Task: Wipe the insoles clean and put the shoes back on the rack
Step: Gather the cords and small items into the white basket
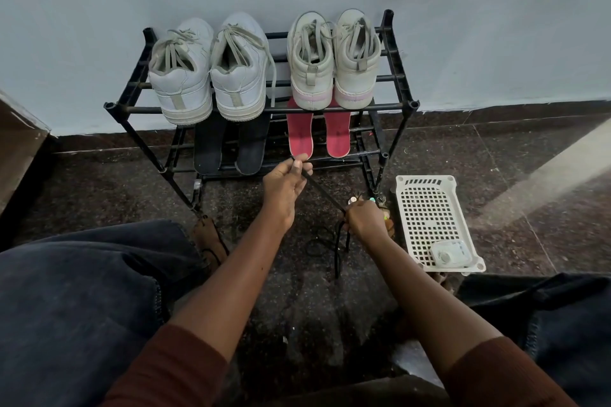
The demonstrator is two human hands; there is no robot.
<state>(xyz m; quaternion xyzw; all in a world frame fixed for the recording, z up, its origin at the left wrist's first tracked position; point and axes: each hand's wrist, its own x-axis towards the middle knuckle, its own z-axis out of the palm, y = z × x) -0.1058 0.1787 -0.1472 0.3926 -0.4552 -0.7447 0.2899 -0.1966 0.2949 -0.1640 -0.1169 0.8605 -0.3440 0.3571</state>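
A black metal shoe rack (411, 105) stands against the wall. Two pairs of pale sneakers sit heels-out on its top shelf: a white pair (211, 76) on the left, a pair with pink soles (334, 66) on the right. Two black insoles (228, 149) and two pink insoles (319, 132) lie on the lower shelf. My left hand (284, 188) pinches one end of a black lace (322, 190) in front of the rack. My right hand (365, 220) grips the lace lower down, stretching it taut. The rest of the lace trails on the floor.
A white perforated plastic basket (429, 218) lies upside down at the right of the rack, with a small clear container (449, 253) on it. My knees in dark jeans frame both sides. The floor is dark speckled stone. A wooden edge (20, 142) juts in at the left.
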